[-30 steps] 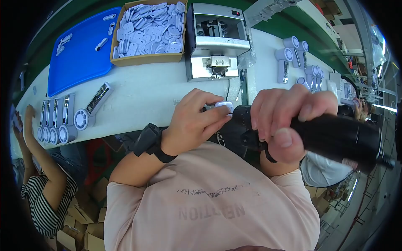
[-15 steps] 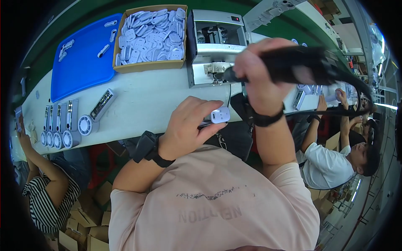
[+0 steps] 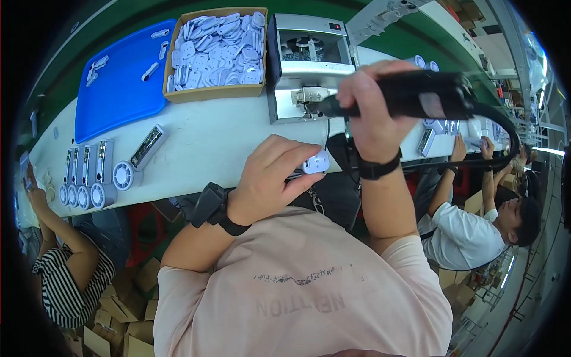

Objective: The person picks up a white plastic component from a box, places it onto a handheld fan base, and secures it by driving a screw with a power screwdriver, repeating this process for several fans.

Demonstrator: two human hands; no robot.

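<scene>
My right hand (image 3: 379, 122) is wrapped round a black electric screwdriver (image 3: 419, 95), held sideways with its tip at the front outlet of a silver and black screw feeder (image 3: 312, 74). Whether the tip touches the outlet I cannot tell. Close to my body, at the table's near edge, my left hand (image 3: 266, 175) grips a white handheld fan (image 3: 317, 162) between thumb and fingers. Its rounded end with a small port faces up; the rest is hidden behind the hand. Several more white fans (image 3: 124, 176) lie to the left, with opened handles showing parts inside.
Behind the fans is a blue tray (image 3: 119, 101) with a few small white pieces. A cardboard box (image 3: 217, 93) full of white plastic covers stands beside the feeder. The screwdriver's cable (image 3: 513, 134) loops at the right. Co-workers sit on both sides; cardboard boxes (image 3: 122, 303) lie on the floor.
My right hand and the screwdriver have dropped slightly, and the screwdriver has steadied. Inside the feeder the mechanism has shifted. The left hand keeps hold of the fan.
</scene>
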